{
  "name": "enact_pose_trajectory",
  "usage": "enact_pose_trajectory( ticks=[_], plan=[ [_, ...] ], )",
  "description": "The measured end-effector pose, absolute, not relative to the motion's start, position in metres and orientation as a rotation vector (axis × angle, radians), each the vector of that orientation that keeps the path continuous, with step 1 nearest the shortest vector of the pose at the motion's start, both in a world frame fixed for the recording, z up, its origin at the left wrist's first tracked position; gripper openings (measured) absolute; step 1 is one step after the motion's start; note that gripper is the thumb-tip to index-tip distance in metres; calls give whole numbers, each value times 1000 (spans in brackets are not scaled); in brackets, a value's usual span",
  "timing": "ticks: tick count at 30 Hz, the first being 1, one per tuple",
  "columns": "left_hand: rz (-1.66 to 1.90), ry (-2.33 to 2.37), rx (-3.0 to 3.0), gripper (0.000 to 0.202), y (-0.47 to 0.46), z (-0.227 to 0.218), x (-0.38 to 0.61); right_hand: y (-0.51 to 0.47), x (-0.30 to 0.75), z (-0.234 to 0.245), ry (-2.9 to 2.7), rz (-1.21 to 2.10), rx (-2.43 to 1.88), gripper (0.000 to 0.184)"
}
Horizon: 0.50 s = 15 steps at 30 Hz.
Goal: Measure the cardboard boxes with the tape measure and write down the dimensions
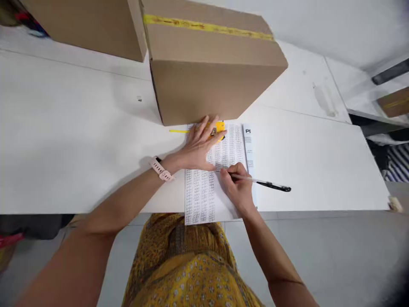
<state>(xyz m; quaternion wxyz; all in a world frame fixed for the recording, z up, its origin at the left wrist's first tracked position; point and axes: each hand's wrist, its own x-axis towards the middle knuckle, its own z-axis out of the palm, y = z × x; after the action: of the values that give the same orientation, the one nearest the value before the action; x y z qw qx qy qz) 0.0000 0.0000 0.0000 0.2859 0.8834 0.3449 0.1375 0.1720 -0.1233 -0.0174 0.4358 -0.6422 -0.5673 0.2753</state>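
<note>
A sheet of paper covered in columns of small handwriting lies on the white table, its lower end reaching past the front edge. My left hand rests spread and open across its upper part, fingers over a yellow tape measure. A short yellow strip of the blade sticks out to the left. My right hand is closed around a pen with a clear barrel and black end. The pen's tip is near my left thumb, at the writing on the sheet; its exact contact is hidden.
A large cardboard box with yellow tape stands right behind the paper. Another cardboard box is at the back left. Under the sheet's right side lies a printed paper. A small scrap sits on the white table.
</note>
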Motion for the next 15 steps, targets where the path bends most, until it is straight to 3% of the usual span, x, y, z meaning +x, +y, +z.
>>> enact_pose_trajectory(
  ticks=[15],
  plan=[
    [447,888,2327,110,0,-5,-2,-125,173,-16,-1401,731,-1601,30]
  ],
)
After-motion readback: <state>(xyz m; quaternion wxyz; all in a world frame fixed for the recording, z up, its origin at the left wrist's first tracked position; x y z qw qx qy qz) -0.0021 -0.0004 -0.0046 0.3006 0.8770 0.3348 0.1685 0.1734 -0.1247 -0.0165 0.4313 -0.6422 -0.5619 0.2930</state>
